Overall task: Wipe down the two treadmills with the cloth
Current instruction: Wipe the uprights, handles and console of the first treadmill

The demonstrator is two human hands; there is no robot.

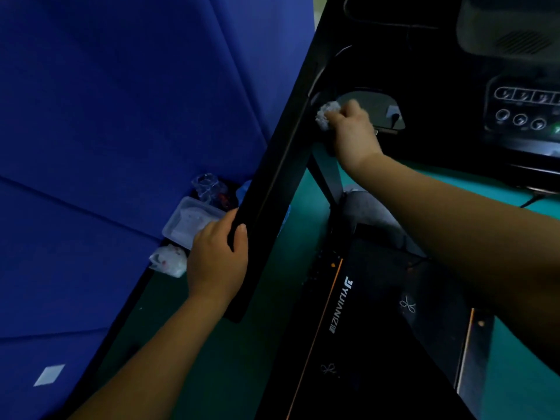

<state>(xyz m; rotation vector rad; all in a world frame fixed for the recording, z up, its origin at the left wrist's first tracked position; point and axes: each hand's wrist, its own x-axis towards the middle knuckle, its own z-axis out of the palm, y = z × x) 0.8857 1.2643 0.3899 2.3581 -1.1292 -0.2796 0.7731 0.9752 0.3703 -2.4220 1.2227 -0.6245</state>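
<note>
Cloth [326, 114]: white, nubby terry-like fabric, crumpled. Handrail [274, 180]: black, smooth, matt, looks plastic. Treadmill side rail [339, 304]: black, smooth, faint sheen, printed white logo. Control panel [521, 112]: dark glossy plastic, reflective. Partition [121, 116]: blue woven fabric, matt. Container [189, 224]: clear thin plastic, glossy. Bag [169, 262]: translucent crinkled plastic film. Floor [212, 344]: teal, smooth, matt.

two hands [216, 262] [353, 131], one cloth [325, 115], one treadmill [363, 313]

White cloth [326, 114], black treadmill [378, 313], blue partition [121, 101].
</note>
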